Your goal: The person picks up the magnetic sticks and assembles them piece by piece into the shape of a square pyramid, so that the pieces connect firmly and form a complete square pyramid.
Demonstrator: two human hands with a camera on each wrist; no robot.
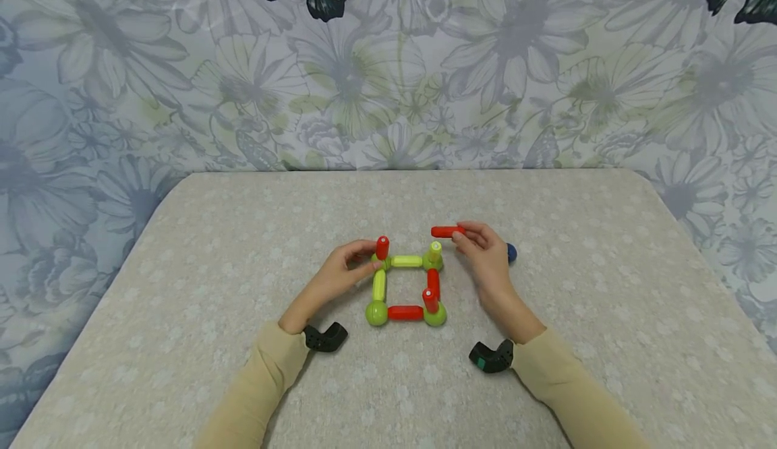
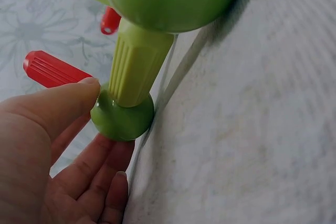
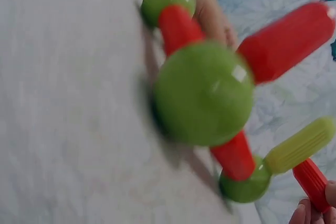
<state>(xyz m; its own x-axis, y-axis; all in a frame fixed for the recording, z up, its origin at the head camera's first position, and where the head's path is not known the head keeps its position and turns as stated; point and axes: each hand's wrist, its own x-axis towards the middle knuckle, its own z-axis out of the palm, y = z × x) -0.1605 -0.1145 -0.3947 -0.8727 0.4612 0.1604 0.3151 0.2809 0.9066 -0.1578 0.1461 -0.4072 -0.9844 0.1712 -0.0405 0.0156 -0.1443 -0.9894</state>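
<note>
A square frame of green balls joined by red and yellow-green rods lies on the table. My left hand (image 1: pixel 336 275) holds its far-left green ball (image 2: pixel 126 121) between thumb and fingers. From that ball a red rod (image 1: pixel 382 248) stands up, close to the thumb. My right hand (image 1: pixel 489 263) pinches a loose red rod (image 1: pixel 444 232) by one end, its free end pointing left, beyond the far-right corner. A yellow-green rod (image 3: pixel 300 146) rises from the far-right ball (image 1: pixel 432 262), another red rod (image 1: pixel 429 298) from the near-right ball (image 3: pixel 205 94). The near-left ball (image 1: pixel 376 313) bears no upright rod.
A dark blue ball (image 1: pixel 512 253) shows partly behind my right hand. Black wrist devices (image 1: pixel 326 337) sit at both sleeve cuffs. The table (image 1: pixel 243 213) has a pale patterned cloth, and a floral curtain (image 1: pixel 388 85) hangs behind its far edge.
</note>
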